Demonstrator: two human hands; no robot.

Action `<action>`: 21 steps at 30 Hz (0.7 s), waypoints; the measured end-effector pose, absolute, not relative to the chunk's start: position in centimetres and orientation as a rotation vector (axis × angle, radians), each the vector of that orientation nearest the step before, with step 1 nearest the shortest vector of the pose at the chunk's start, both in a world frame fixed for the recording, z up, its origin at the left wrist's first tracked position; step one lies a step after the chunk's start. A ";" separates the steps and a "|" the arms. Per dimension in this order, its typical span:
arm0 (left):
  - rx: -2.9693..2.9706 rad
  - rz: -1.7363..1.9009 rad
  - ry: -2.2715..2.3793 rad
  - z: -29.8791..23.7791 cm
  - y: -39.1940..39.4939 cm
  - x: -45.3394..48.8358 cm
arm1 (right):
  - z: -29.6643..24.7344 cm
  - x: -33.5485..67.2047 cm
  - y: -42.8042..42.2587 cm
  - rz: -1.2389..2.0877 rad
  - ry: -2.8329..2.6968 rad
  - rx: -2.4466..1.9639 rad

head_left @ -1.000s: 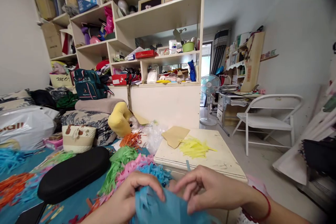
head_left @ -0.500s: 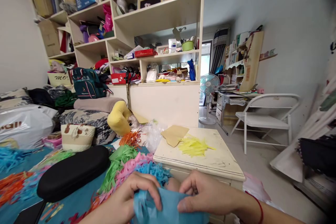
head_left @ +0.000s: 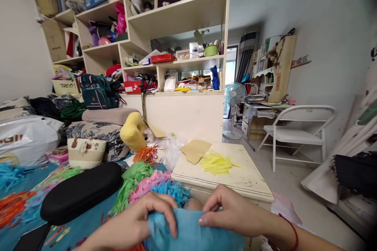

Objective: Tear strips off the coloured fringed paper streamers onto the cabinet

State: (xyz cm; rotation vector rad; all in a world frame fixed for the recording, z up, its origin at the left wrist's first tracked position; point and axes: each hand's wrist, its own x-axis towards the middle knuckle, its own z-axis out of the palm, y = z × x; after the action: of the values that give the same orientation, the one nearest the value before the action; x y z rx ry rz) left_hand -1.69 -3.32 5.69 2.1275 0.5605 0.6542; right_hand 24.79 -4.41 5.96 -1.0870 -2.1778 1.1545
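Blue tissue paper (head_left: 194,231) spans the space between my two hands at the bottom of the view, its left end cut into strips. My left hand (head_left: 147,217) grips the gathered, fringed end, fingers curled over the top. With thumb and bent fingers, my right hand (head_left: 228,211) pinches the upper edge of the smoother part; a red cord circles that wrist. Just beyond the hands lie fringed tassels in blue (head_left: 172,192), pink (head_left: 147,184) and green (head_left: 134,182). The paper's lower part runs out of the frame.
A cream cabinet (head_left: 247,172) ahead bears a yellow fringed tassel (head_left: 218,162) and a tan paper piece (head_left: 194,151). On the bed at left rest a black case (head_left: 82,192) and a woven bag (head_left: 86,153). A white folding chair (head_left: 297,133) stands at right.
The blue paper is spread slightly wider and flatter between my hands. My right hand has risen a little, and its fingers have shifted along the paper's edge.
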 end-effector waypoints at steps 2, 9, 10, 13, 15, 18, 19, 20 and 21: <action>2.238 0.464 0.485 6.8 -2.7 -3.0 | 6.4 24.7 -4.7 0.941 -2.243 -1.130; 2.342 0.467 0.732 6.5 -3.3 1.8 | 6.8 23.9 -5.6 0.461 -2.436 -1.202; 2.317 0.468 0.704 6.0 -3.4 3.0 | 6.7 23.9 -5.7 0.429 -2.434 -1.214; 2.222 0.530 0.666 4.9 -3.5 4.9 | 6.6 24.4 -5.9 0.511 -2.395 -1.242; 2.183 0.557 0.668 4.5 -3.4 4.9 | 6.6 24.8 -5.9 0.696 -2.350 -1.246; 2.151 0.582 0.710 4.4 -3.5 3.9 | 6.6 25.3 -6.2 0.870 -2.233 -1.255; 2.145 0.594 0.746 4.5 -3.6 3.5 | 6.5 25.4 -6.3 0.877 -2.187 -1.249; 2.139 0.599 0.787 4.5 -3.8 3.2 | 6.3 25.4 -6.5 0.876 -2.144 -1.229; 2.127 0.598 0.829 4.6 -3.9 3.0 | 6.2 25.5 -6.6 0.877 -2.104 -1.197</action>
State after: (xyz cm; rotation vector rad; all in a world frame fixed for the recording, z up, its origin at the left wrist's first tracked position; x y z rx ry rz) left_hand 2.97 -3.94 4.63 2.1272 0.8290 0.5983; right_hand 25.47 -6.59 6.19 -1.1966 -2.1036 0.8768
